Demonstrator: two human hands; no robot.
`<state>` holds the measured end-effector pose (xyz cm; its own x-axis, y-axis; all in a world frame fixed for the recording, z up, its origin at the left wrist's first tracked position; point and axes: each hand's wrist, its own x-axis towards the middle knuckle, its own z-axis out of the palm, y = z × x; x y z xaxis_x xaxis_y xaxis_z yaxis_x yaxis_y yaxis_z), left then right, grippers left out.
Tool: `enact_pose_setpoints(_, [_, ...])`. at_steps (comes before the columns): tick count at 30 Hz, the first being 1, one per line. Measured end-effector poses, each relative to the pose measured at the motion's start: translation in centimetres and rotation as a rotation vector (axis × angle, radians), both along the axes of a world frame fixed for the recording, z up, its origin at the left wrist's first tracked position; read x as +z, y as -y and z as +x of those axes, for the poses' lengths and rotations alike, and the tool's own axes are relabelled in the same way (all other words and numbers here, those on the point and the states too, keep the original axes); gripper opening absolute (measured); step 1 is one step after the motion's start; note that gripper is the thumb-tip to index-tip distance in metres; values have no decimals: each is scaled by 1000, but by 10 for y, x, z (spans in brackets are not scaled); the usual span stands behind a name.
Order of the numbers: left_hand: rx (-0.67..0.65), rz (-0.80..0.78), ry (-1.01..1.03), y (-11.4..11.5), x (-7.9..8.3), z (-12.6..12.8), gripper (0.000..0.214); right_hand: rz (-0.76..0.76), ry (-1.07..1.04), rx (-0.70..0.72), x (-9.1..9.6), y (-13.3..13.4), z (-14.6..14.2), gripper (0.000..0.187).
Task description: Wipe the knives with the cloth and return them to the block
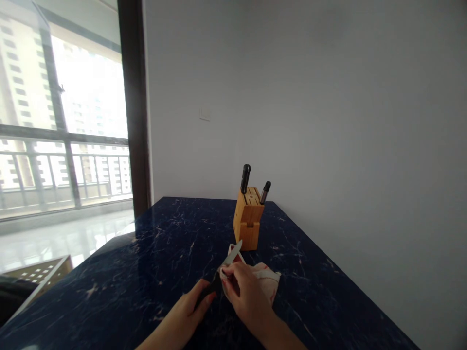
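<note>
A kitchen knife (pixel 232 253) points up and away to the right, its black handle wrapped by the fingers of my left hand (pixel 189 309). My right hand (pixel 245 292) is closed on a white cloth with reddish marks (pixel 268 278), pinching a fold of it against the blade near the handle. Part of the cloth hangs out to the right of my right hand, and another bit shows behind the blade. Just beyond the blade tip stands a wooden knife block (pixel 249 221). A black-handled knife (pixel 245 179) and a second dark-handled tool (pixel 265 192) stick up from its slots.
Everything rests over a dark blue marble-patterned table (pixel 175 248). Its far end and right side meet a pale wall (pixel 328 121) with a switch plate (pixel 205 114). At the lower left is a chair (pixel 44 279). Glass and a railing stand beyond on the left.
</note>
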<state>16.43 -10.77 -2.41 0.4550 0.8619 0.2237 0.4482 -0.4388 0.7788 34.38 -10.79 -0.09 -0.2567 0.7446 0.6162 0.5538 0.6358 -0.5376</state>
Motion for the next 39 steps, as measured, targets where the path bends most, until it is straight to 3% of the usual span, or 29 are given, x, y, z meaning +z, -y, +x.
enact_pose_setpoints(4, [-12,-1,-43,-1,-4,-1,22,9,25,85,1,2,-1,20])
enact_pose_setpoints(14, [-9,11,-86,4,1,0,19,-15,-81,-115,-10,-4,-3,34])
enact_pose_setpoints(21, [-4,-9,-96,5,1,0,19,-21,-89,-141,0,-1,-3,28])
enact_pose_setpoints(26, [5,-6,-83,2,-1,1,19,-34,-19,-25,8,5,-2,27])
enact_pose_setpoints(34, [21,-4,-138,4,-2,0,22,-162,-151,-146,-2,-1,-1,13])
enact_pose_setpoints(39, [24,12,-114,3,-5,-1,23,-95,-77,-130,-4,3,-6,19])
